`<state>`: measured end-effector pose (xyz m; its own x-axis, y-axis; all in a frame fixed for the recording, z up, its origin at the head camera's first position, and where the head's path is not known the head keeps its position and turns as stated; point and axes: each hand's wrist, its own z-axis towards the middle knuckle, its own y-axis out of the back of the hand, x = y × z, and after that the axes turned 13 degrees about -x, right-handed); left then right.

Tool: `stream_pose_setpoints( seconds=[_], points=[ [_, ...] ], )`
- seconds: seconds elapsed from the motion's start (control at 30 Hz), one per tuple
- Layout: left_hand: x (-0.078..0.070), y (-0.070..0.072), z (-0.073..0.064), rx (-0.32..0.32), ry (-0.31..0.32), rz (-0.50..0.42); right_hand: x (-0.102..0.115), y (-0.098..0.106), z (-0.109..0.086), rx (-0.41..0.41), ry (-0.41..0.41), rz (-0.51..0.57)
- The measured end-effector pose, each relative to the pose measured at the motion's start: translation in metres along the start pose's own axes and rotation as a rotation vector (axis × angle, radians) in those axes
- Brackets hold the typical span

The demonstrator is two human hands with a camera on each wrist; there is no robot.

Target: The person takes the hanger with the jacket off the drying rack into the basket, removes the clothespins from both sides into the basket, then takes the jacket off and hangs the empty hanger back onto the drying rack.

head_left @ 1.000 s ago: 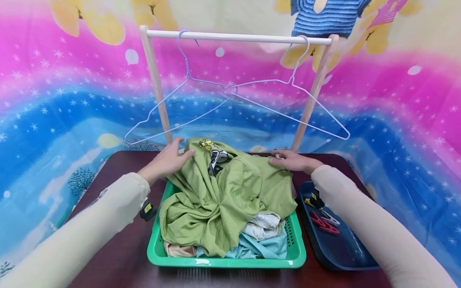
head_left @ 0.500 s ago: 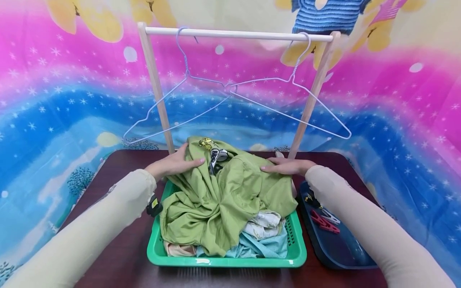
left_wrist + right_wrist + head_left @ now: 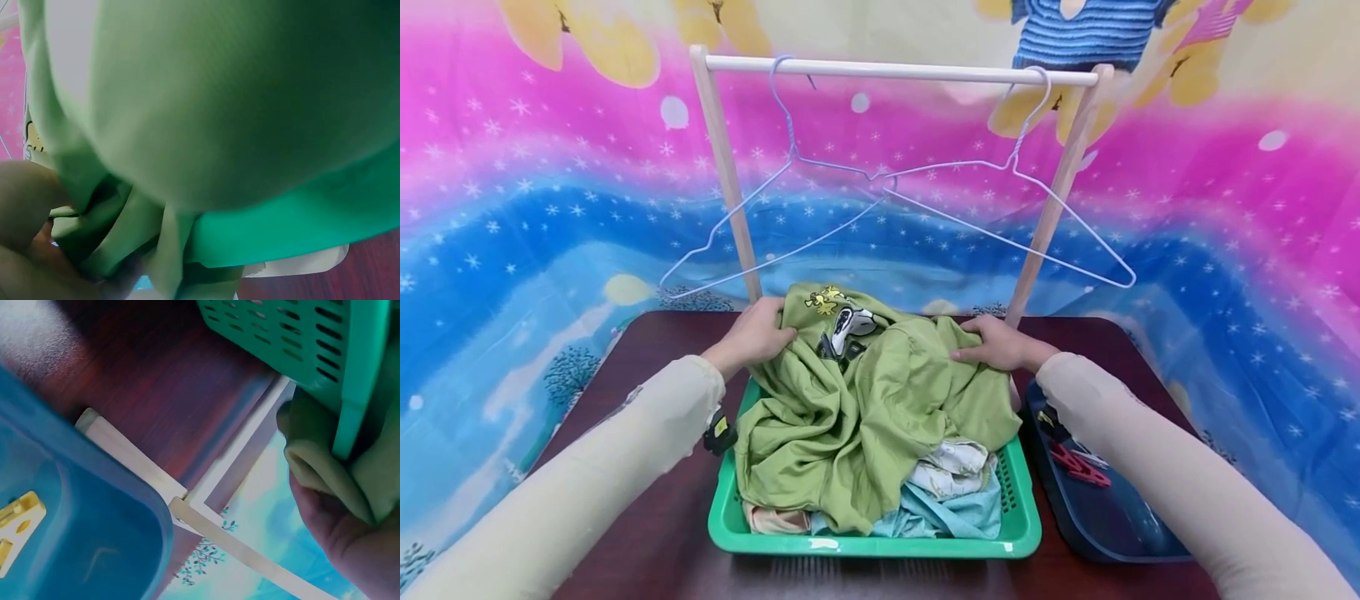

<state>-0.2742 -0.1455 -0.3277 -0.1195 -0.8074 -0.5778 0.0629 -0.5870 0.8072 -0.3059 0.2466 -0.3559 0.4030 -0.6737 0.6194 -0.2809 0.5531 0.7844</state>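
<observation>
A crumpled green shirt [image 3: 887, 400] with a black-and-white cartoon print and small yellow figures lies heaped over the green basket [image 3: 820, 546]. At its upper left, my left hand [image 3: 752, 333] grips the cloth between thumb and fingers. My right hand [image 3: 1000, 343] pinches the shirt's upper right part, thumb on top. In the right wrist view, the fingers [image 3: 315, 512] curl round a fold of the shirt [image 3: 325, 465] beside the basket's rim. Green cloth [image 3: 206, 100] fills most of the left wrist view. White patterned cloth [image 3: 953, 467] and light blue cloth [image 3: 958, 508] show beneath the shirt.
A wooden rack [image 3: 895, 70] stands behind the basket, with two lilac wire hangers [image 3: 775, 175] [image 3: 1015, 167] on its bar. To the right, a dark blue tray [image 3: 1120, 517] holds red clothespins [image 3: 1078, 465] and a yellow clothespin [image 3: 22, 525]. A printed backdrop [image 3: 550, 208] surrounds the table.
Both hands have moved in onto the shirt and now grip it at either side. The printed part has shifted and opened out slightly, showing more of the yellow figures.
</observation>
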Motion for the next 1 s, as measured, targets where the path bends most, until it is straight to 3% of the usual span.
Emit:
stream_pose_setpoints(
  seconds=[0.2,0.47,0.83,1.0],
  points=[
    [-0.001,0.002,-0.003,-0.071,-0.002,-0.036,0.006,0.002,-0.002,-0.184,-0.008,-0.064],
    [-0.006,0.010,-0.008,-0.177,-0.057,-0.067,0.013,0.010,-0.003,-0.336,-0.033,-0.105],
    [-0.033,0.026,-0.021,-0.222,-0.107,-0.090,0.039,0.022,-0.018,-0.440,0.059,-0.009],
    [-0.046,0.032,-0.035,-0.233,-0.188,-0.112,0.059,0.025,-0.024,-0.431,0.057,0.093]
  ],
)
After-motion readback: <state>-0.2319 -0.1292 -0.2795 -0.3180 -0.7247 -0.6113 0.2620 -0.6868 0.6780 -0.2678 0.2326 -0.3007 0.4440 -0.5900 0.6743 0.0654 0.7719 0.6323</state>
